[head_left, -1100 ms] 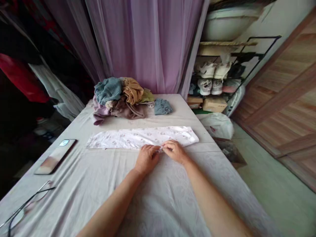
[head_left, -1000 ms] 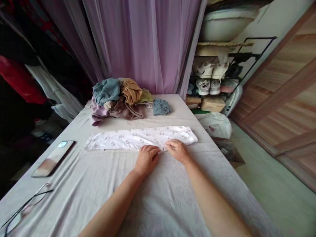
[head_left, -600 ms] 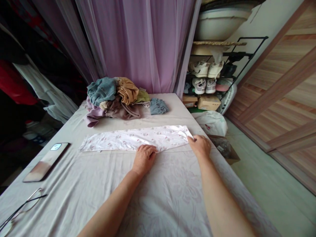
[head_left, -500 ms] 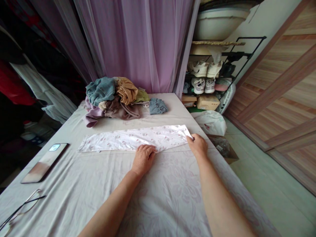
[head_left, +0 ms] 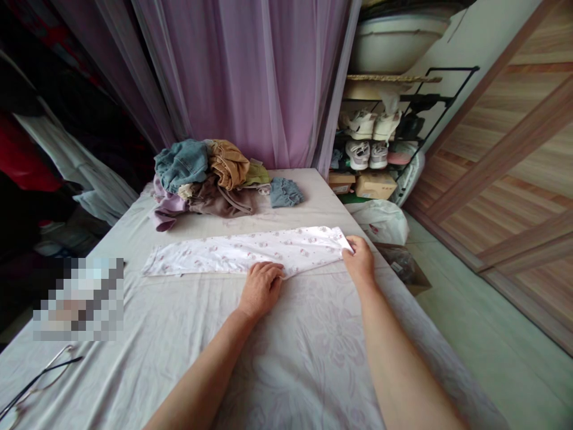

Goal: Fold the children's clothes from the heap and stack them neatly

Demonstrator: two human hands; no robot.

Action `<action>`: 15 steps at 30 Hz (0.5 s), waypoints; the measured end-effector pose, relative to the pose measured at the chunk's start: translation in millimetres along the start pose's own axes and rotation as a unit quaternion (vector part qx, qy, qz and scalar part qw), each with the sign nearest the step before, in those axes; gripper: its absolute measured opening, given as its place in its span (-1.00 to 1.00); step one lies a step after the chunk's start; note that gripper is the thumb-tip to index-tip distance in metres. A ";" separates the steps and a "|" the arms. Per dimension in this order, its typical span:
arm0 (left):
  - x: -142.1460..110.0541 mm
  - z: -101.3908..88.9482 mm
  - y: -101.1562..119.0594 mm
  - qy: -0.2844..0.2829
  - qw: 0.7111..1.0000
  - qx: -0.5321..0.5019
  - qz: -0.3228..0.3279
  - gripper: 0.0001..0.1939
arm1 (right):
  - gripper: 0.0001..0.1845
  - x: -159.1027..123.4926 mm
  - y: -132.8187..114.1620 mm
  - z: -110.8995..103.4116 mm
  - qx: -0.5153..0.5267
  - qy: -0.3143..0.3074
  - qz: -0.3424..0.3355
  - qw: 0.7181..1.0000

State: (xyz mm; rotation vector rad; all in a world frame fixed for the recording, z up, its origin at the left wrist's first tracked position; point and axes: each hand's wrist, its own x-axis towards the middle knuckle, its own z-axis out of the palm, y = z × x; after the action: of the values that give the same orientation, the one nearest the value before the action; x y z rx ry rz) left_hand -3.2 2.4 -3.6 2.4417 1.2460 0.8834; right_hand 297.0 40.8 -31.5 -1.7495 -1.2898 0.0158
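Observation:
A pair of white pants [head_left: 215, 251] with a small print lies folded lengthwise into a long strip across the bed. My right hand [head_left: 360, 260] pinches the corner at its right end between thumb and fingers, lifting that corner slightly. Resting palm down at the near edge, about mid-length, my left hand [head_left: 263, 285] presses the cloth with its fingers laid over it. Its thumb is partly hidden. The left end of the pants lies flat and untouched.
Beyond the pants is a heap of clothes [head_left: 219, 197], with a folded blue garment [head_left: 285, 193] beside it. Eyeglasses [head_left: 45, 373] lie at the near left, below a pixelated patch. A shoe rack [head_left: 403, 143] and an open carton [head_left: 414, 272] stand right of the bed [head_left: 313, 358].
My right hand has shifted very slightly, still holding the corner of the pants. My left hand stays in place. The phone at the left is now covered by pixelation.

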 end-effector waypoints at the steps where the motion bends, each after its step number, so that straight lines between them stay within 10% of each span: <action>1: -0.1 -0.3 0.3 0.001 1.000 -0.001 0.000 -0.87 | -0.59 -0.2 0.4 0.5 -0.010 -0.002 -0.011 1.000; 9: 1.8 -4.3 4.4 -0.001 0.999 -0.021 -0.036 -0.88 | -0.71 -7.7 -31.4 -5.0 -0.117 0.017 -0.195 0.974; 15: 6.8 -20.4 -18.5 0.014 0.999 0.018 -0.043 -0.68 | -0.69 -22.2 -64.2 6.4 -0.135 -0.109 -0.239 0.955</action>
State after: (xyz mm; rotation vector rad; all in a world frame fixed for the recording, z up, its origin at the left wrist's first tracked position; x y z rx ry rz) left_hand -24.7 18.0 6.2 2.3909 1.3766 0.8835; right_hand 236.2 29.2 -2.8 -1.6443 -1.9276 -0.2610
